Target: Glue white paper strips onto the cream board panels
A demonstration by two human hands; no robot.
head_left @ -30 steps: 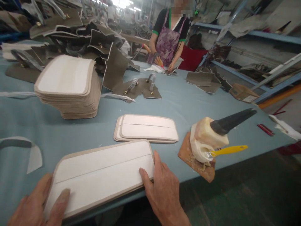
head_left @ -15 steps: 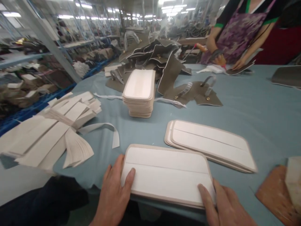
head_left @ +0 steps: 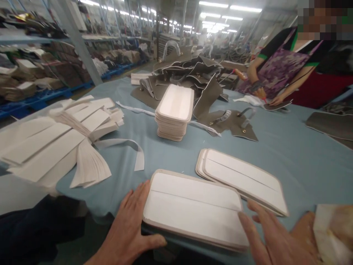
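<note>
A short stack of white rounded panels with beige edges lies at the table's near edge, a thin line running along the top one. At its left end rests my left hand, fingers along the side and thumb stretched out below the front corner. My right hand is beside the right end, its fingers apart and the thumb close to the corner. Neither hand grips the stack. Just behind it lies a second low stack of the same panels, slightly fanned.
A taller panel stack stands mid-table on a white strip. Bundled pale strips lie left. Brown handled pieces pile up behind. Across the blue-covered table, a co-worker handles a brown piece. A brown-and-cream object is at right.
My thumbs have come off the top panel and both hands have loosened from the stack's ends. The view has tilted and shifted a little.
</note>
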